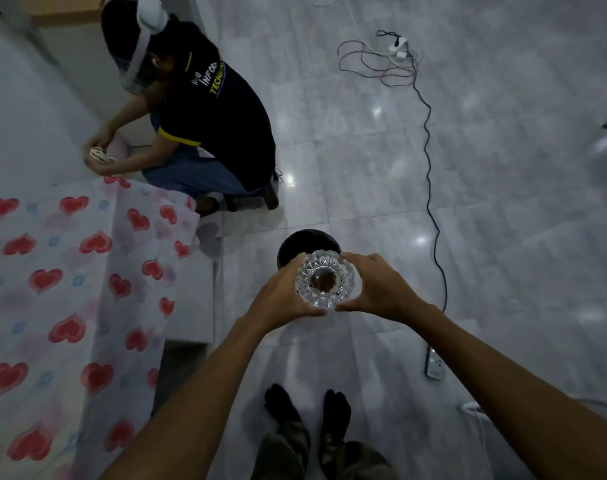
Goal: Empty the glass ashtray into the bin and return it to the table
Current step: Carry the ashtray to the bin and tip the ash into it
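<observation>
1. At far left, surface under a cloth printed with red hearts; its left and lower edges are cut off by the frame, top bare where visible.
2. Upper left: second person crouching on the floor, dark shirt, white strap on head. Hands hold a small pale item, too small to identify.
3. Centre: bin, dark and round, on the grey tiled floor. Only its far rim shows; the rest is hidden behind the ashtray and hands.
4. Left hand: fingers wrapped round the left side of the glass ashtray, thumb on the near rim.
5. Ashtray is held level above the bin, clear of the surface. Brown residue in its bowl; contents not resolvable.
6. Right hand: fingers gripping the ashtray's right side, thumb on near rim.
7. Below: wearer's feet in dark socks.
8. Right: black cable runs down the floor to a power strip; a tangle of wires lies at its top end.
</observation>
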Tool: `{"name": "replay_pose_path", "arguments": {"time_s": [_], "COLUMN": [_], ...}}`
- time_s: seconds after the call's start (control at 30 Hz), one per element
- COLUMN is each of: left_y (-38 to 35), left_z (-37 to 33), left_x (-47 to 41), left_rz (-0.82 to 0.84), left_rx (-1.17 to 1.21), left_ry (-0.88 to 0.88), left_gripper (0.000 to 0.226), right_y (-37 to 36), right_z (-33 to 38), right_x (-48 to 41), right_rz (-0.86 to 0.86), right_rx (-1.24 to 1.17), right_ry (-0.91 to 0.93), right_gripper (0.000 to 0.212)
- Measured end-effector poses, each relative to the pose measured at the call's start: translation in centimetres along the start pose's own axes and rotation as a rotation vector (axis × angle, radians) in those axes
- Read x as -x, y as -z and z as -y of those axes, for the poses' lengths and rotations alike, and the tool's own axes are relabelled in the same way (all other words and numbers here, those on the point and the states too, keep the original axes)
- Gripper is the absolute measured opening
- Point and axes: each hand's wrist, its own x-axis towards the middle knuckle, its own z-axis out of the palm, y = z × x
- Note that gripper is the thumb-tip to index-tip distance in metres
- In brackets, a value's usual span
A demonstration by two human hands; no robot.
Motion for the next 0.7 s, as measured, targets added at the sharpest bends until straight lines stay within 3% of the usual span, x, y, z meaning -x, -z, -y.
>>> {"name": "replay_pose_path", "arguments": {"time_s": [0.17,0.3,0.47,0.6,0.7], "left_y": [-0.8,-2.6,-5.8,-9.5,-12.2], "left_z": [3.3,8.9,17.0,23.2,26.6], "left_x": [-3.2,-6.8,-13.1,-17.3,-20.2], "left_rz": [0.049,0.096,0.131,0.138,0.133], "left_rx": [0.024,0.027,0.035,-0.025,-0.028], "left_ry": [0.004,0.06,0.062,0.109,0.115], "left_gripper": [0.106,0.121,0.113,0.132,0.133], "right_y": [-2.0,-5.9,-12.8,-17.7,-20.8], "right_z": [-2.0,-5.0,-10.8,-15.5,-19.2], "right_x": [-3.6,-7.4,-13.6,-17.6,-20.2], "right_rz": [0.033,0.049,0.034,0.018,0.018], "right_rx": [-0.025,-0.045,-0.061,-0.095,-0.107], "right_ry": [-0.058,-0.111,-0.105,-0.1,-0.078], "right_gripper": [0.099,0.101,0.101,0.1,0.1]}}
